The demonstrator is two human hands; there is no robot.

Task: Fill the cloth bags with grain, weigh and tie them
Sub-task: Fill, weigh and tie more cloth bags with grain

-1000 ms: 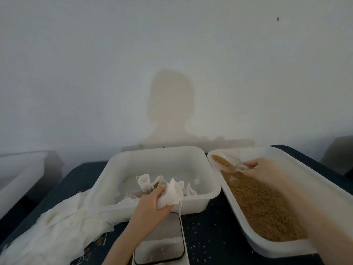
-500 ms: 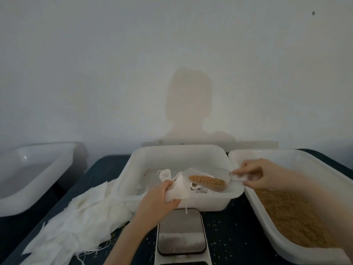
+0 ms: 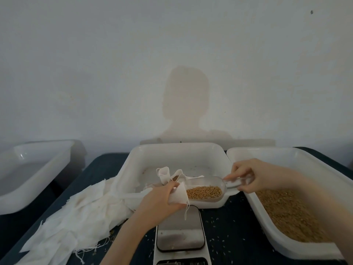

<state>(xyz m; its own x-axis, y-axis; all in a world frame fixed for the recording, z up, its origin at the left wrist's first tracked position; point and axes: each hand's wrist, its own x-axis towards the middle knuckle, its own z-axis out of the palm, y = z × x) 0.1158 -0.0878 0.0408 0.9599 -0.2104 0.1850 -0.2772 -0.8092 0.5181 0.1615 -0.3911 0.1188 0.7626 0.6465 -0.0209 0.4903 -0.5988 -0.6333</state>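
Grain tray (image 3: 286,155), right: our stock. Middle tray (image 3: 172,150): spare bags. Scale (image 3: 180,232): bare. Scoop (image 3: 205,190), loaded, pinched in our right hand (image 3: 246,175). Bag (image 3: 179,194), mouth gripped by left hand (image 3: 162,197), touching scoop lip. Filling step; next, we judge, tip gently.

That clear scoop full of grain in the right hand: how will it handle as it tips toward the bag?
The clear scoop looks rigid, so it should hold shape. Its loose grain will likely slide out fast once tilted. The cloth bag in the left hand looks floppy, so its mouth may collapse; stray kernels already dot the table.
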